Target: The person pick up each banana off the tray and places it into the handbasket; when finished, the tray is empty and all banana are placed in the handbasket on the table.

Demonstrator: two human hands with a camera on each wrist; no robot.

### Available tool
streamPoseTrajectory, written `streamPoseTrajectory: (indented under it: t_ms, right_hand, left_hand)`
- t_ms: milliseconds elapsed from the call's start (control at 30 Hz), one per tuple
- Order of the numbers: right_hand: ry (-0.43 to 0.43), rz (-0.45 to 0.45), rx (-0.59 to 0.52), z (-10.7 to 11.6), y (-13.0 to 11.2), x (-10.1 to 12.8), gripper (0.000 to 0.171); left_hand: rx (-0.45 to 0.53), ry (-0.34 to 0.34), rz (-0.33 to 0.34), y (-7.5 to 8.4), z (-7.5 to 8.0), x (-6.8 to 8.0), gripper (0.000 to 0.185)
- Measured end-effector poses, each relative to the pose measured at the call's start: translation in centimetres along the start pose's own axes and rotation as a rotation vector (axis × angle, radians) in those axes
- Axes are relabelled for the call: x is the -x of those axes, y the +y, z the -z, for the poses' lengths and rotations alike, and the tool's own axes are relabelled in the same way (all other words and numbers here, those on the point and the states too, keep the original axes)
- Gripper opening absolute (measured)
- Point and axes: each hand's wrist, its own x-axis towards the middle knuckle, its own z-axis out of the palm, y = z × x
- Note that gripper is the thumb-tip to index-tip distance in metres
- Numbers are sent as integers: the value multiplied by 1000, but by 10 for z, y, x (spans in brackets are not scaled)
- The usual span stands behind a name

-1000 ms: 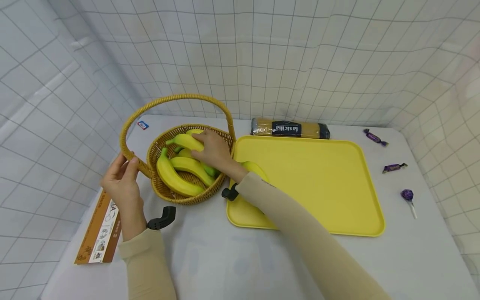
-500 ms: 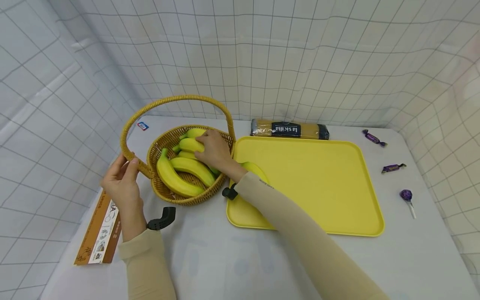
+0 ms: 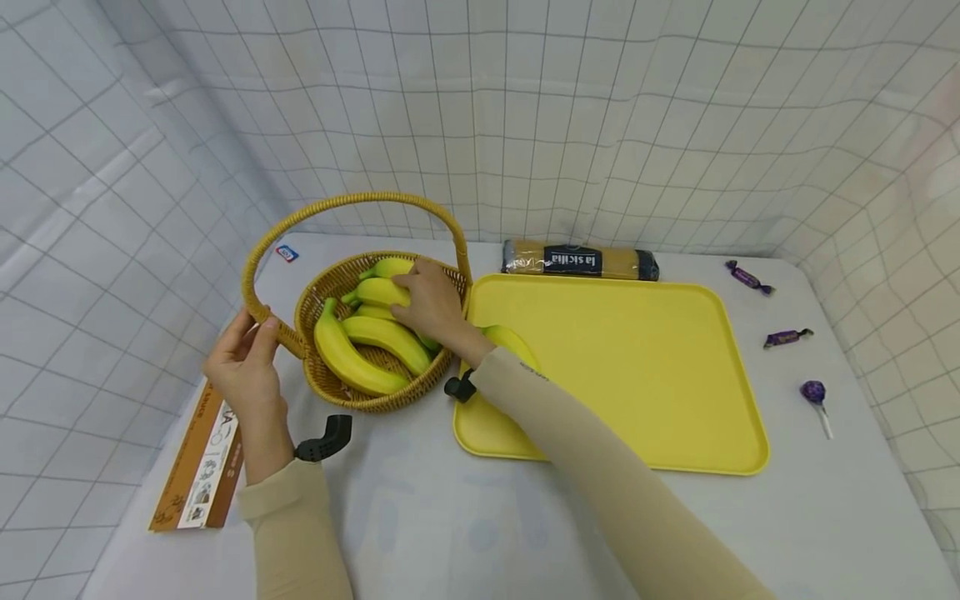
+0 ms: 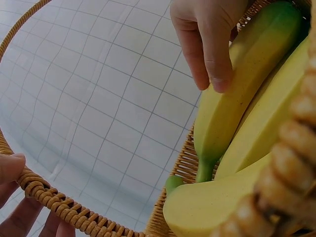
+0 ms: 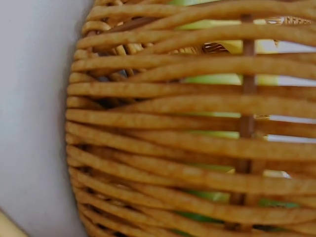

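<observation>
My left hand (image 3: 246,360) pinches the lower left end of the handle (image 3: 360,198) of a wicker basket (image 3: 375,403). Several yellow bananas with green ends lie inside it. Over the basket's right rim reaches my right hand (image 3: 433,307), its thumb and fingers on a banana (image 3: 379,292) at the far side of the pile. The left wrist view shows the fingers of this hand (image 4: 210,39) against the banana (image 4: 229,98). Woven basket wall (image 5: 197,133) fills most of the right wrist view, hiding the right hand there.
A yellow tray (image 3: 622,367) stands right of the basket, bearing another banana (image 3: 512,342) partly under the right forearm. Behind lies a pasta packet (image 3: 577,260). Wrapped candies (image 3: 750,277) and a lollipop (image 3: 813,392) lie at right, a long box (image 3: 198,462) at left.
The banana under my right hand has come down and slightly towards me into the pile, uncovering more of the banana behind it. My left hand keeps its place on the handle.
</observation>
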Motion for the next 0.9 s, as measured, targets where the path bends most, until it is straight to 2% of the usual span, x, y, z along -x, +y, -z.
streamPoseTrajectory:
  t_ms: [233, 400, 533, 733, 900]
  right_hand:
    - [0, -53, -143, 3, 2, 3, 47]
    - [41, -37, -224, 7, 3, 11, 47]
    - [82, -8, -289, 17, 4, 23, 47]
    - [88, -5, -405, 36, 4, 44, 51]
    - [92, -11, -464, 48, 13, 63, 53]
  left_hand:
    - [-22, 9, -2, -2, 0, 0, 28]
    - [-17, 15, 5, -3, 1, 1, 28]
    - [-19, 7, 12, -2, -1, 1, 30]
    - [-13, 12, 6, -1, -1, 0, 28]
    - [3, 24, 32, 0, -2, 0, 28]
